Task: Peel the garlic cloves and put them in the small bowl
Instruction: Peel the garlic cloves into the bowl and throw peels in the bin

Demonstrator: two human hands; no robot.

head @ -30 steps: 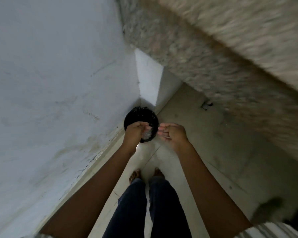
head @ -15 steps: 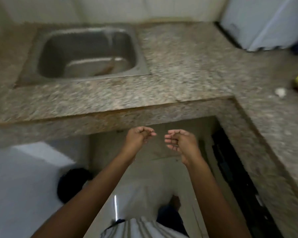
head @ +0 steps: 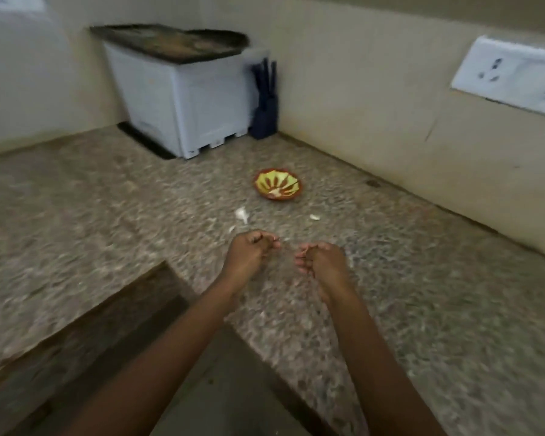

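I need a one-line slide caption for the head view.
Left hand and right hand, loosely curled, above counter near garlic pieces and small bowl.

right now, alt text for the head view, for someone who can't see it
A person's left hand and right hand hover loosely curled, apparently empty, over a granite counter; just beyond lie garlic pieces and a small yellow-and-red bowl. A white appliance and knife block sit in the corner.

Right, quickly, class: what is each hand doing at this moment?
Left hand: fingers curled in; whether it holds anything cannot be told.
Right hand: loosely curled, holding nothing visible.
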